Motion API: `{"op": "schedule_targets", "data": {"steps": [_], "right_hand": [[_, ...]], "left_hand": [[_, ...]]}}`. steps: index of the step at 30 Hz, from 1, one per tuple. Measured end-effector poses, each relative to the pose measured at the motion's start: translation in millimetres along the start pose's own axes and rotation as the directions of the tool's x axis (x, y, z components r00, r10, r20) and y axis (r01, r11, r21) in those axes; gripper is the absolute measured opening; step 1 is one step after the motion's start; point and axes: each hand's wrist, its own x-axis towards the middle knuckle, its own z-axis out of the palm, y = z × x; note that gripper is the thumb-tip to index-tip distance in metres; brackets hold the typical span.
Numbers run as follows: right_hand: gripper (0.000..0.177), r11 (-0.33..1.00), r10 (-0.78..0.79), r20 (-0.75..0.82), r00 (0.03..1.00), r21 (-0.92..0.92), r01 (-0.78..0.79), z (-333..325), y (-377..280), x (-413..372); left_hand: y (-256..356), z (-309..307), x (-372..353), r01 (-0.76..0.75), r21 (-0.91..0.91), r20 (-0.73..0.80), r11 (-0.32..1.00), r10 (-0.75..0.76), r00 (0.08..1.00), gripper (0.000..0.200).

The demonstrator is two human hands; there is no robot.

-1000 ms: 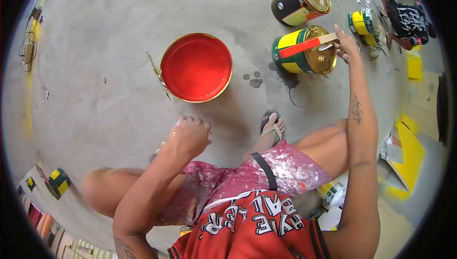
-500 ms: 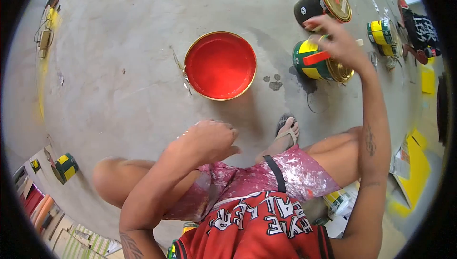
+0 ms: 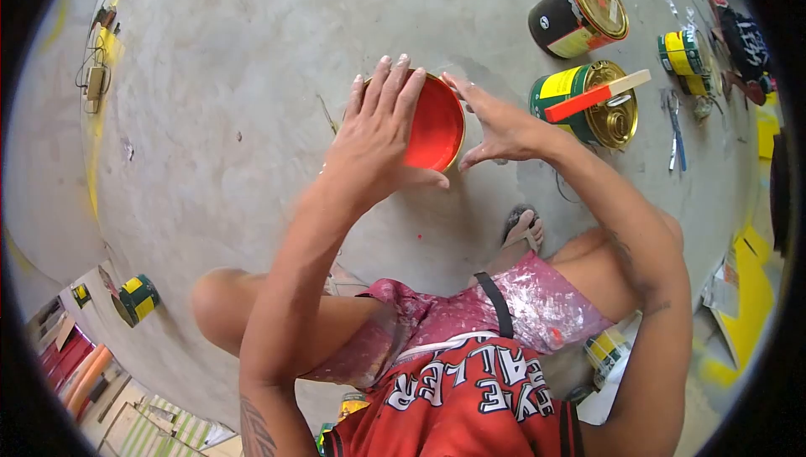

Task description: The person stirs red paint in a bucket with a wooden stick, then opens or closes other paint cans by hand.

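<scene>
My left hand (image 3: pixel 378 134) and right hand (image 3: pixel 499 125), both open with fingers spread, flanked the can of red paint (image 3: pixel 437 125) on the concrete floor (image 3: pixel 235 79), near a green can (image 3: pixel 611 121) bearing a stir stick (image 3: pixel 598 94).

On the floor (image 3: pixel 252 79), the open paint tin (image 3: pixel 437 125) sits between the left hand (image 3: pixel 378 134) and the right hand (image 3: pixel 499 125). Right of it stands a closed tin (image 3: pixel 561 92) with a stir stick (image 3: pixel 598 94) across its lid. Another tin (image 3: pixel 575 14) lies behind and right.

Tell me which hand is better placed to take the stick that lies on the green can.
The right hand, probably: it is at the right rim of the red paint can, nearest the green can where the stick lies. The left hand covers the left side, farther away.
</scene>
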Motion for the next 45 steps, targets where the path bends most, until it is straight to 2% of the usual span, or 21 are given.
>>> {"op": "schedule_targets", "data": {"steps": [1,3,6,10,16,24,37,45], "right_hand": [[0.133,1.000,-0.002,-0.006,1.000,0.003,0.002,1,-2,2],[0.137,0.995,-0.071,-0.019,0.997,0.065,0.072,6,-6,3],[0.135,0.985,-0.054,-0.037,0.998,0.161,0.059,11,-2,4],[0.135,0.975,-0.078,-0.064,0.995,0.202,0.090,15,5,5],[0.135,0.973,-0.101,-0.076,0.992,0.199,0.115,14,11,5],[0.128,0.970,-0.145,-0.147,0.978,0.175,0.170,19,20,3],[0.118,0.975,-0.133,-0.188,0.973,0.152,0.163,15,14,-3],[0.103,0.960,-0.122,-0.187,0.975,0.227,0.163,10,10,-2]], "left_hand": [[0,3,4,-0.004,0.005,0.002,1.000,0.004,1.000,0.133],[3,9,8,0.029,0.023,0.027,0.999,-0.029,0.999,0.147],[4,12,11,0.043,0.069,0.082,0.997,-0.048,0.995,0.149],[5,17,13,0.019,0.107,0.105,0.994,-0.030,0.994,0.150],[9,20,17,-0.010,0.108,0.077,0.994,0.002,0.997,0.142],[11,11,17,-0.010,0.035,0.077,0.999,0.007,0.997,0.121],[15,5,20,0.015,0.011,0.111,1.000,-0.016,0.994,0.115],[15,5,20,0.007,0.009,0.106,1.000,-0.008,0.994,0.107]]}}
